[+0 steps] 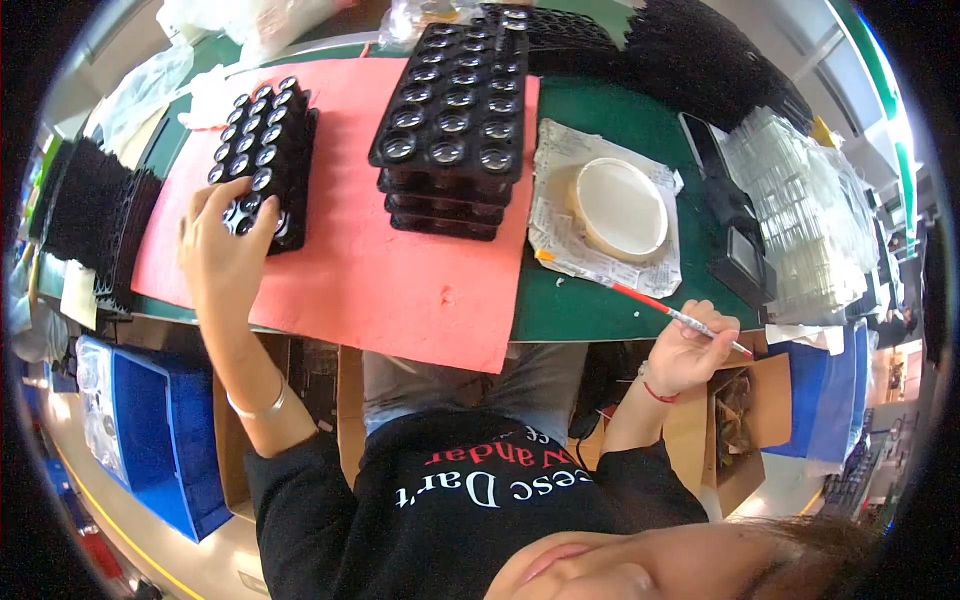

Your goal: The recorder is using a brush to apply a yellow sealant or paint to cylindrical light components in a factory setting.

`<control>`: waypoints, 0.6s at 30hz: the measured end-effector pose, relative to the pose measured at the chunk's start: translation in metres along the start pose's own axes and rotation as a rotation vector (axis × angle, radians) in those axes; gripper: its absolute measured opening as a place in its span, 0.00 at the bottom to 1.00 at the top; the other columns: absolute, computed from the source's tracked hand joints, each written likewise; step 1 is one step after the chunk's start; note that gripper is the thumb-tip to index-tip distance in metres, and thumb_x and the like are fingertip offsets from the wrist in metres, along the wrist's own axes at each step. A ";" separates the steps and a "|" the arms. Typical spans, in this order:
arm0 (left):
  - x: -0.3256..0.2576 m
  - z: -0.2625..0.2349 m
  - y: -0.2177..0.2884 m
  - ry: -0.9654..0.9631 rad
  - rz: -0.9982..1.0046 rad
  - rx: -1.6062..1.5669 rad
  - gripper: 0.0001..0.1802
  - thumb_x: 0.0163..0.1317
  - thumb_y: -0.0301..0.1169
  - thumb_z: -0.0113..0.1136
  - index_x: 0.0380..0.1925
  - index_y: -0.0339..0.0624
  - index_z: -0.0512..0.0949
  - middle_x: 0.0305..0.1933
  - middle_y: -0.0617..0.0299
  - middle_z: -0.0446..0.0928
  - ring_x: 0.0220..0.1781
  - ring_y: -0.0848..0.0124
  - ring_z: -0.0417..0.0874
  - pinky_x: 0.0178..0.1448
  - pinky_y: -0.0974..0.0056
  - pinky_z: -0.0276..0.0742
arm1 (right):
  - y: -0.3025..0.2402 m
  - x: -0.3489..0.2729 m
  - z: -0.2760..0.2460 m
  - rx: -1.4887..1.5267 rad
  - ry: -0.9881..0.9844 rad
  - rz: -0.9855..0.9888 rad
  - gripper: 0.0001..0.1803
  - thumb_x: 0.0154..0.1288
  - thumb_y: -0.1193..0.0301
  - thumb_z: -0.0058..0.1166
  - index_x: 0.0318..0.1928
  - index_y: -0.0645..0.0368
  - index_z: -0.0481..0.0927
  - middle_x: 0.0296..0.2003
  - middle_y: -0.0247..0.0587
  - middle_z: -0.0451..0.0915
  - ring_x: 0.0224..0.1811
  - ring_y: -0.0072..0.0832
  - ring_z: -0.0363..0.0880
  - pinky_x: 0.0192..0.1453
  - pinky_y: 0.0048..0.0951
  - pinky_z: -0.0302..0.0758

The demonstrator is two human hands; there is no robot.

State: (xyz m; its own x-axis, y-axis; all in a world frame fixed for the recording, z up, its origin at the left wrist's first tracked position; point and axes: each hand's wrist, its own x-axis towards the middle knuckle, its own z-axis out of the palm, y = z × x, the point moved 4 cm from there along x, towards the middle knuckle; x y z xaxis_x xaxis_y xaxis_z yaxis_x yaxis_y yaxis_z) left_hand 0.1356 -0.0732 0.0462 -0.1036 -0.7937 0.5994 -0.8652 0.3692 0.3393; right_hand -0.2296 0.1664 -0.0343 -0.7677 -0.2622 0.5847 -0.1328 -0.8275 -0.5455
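At left, the left hand hides tray cells; grip unclear. At right, the right hand holds a stick near the surface edge.

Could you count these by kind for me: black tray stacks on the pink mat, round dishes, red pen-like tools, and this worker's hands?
Black tray stacks: 2
Round dish: 1
Red pen-like tool: 1
Left hand and right hand: 2
Total: 6

Left forearm angled forward and outward, the left hand arches with its back turned up, thumb and fingers bent, while the right hand, well apart from it, folds its fingers into a grip beyond an outward-slanting right forearm
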 end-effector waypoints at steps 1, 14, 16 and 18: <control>-0.001 -0.011 0.005 0.016 -0.048 -0.020 0.17 0.45 0.35 0.62 0.35 0.41 0.78 0.39 0.57 0.74 0.43 0.60 0.73 0.50 0.61 0.65 | 0.000 0.001 0.001 -0.007 -0.007 -0.007 0.16 0.65 0.61 0.41 0.23 0.55 0.66 0.15 0.28 0.60 0.19 0.17 0.52 0.25 0.21 0.50; 0.114 0.070 0.171 -0.289 0.541 -0.105 0.29 0.44 0.51 0.57 0.36 0.35 0.76 0.41 0.46 0.74 0.46 0.55 0.74 0.51 0.58 0.66 | -0.004 0.003 0.003 -0.009 -0.051 -0.018 0.14 0.65 0.64 0.39 0.26 0.59 0.67 0.16 0.35 0.64 0.19 0.22 0.60 0.25 0.23 0.57; 0.123 0.090 0.180 -0.365 0.569 -0.160 0.28 0.43 0.51 0.57 0.31 0.33 0.76 0.35 0.44 0.76 0.40 0.52 0.76 0.47 0.56 0.68 | -0.008 0.003 0.000 0.007 -0.001 -0.005 0.13 0.66 0.66 0.37 0.28 0.61 0.67 0.19 0.39 0.67 0.21 0.25 0.63 0.27 0.23 0.61; 0.123 0.102 0.186 -0.408 0.584 -0.170 0.26 0.45 0.49 0.57 0.28 0.33 0.77 0.31 0.42 0.76 0.37 0.51 0.77 0.45 0.55 0.70 | -0.007 0.003 -0.005 0.049 -0.028 0.028 0.13 0.66 0.66 0.37 0.28 0.61 0.67 0.19 0.39 0.68 0.22 0.25 0.64 0.28 0.23 0.61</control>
State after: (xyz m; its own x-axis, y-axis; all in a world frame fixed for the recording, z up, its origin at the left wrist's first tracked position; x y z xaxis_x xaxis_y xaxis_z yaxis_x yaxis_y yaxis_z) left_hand -0.0885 -0.1517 0.1093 -0.7276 -0.5494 0.4107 -0.5285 0.8307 0.1750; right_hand -0.2347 0.1737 -0.0321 -0.7528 -0.2989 0.5865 -0.0802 -0.8427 -0.5323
